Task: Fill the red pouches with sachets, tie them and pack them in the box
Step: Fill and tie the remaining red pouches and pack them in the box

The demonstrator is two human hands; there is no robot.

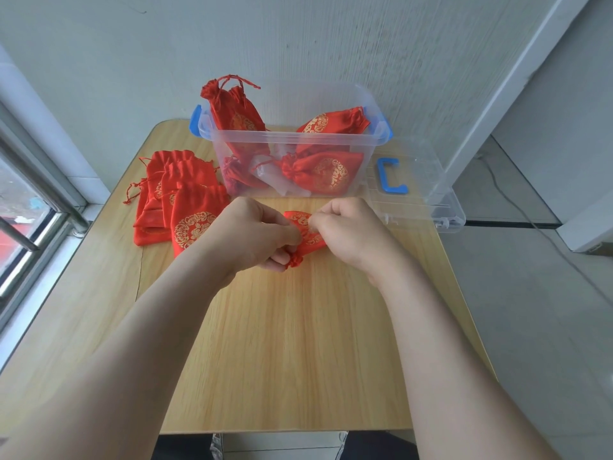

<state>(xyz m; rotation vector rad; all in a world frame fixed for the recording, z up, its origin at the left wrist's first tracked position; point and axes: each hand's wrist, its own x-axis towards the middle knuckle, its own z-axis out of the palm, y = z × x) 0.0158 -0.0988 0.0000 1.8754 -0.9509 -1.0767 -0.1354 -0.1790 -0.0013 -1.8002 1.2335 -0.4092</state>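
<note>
Current red pouch is sitting between both hands, just in front of the box; can't tell if it's touching the surface. It's looking like soft, slick satin: light, floppy, likely sliding if squeezed on the body. Best hold is the gathered neck or the cords. Left hand is gripping that bunched neck, fingers curled under. Right hand is pinching at the pouch's upper side, probably a cord, too thin to see. Wrists are angling inward, forearms converging.
</note>
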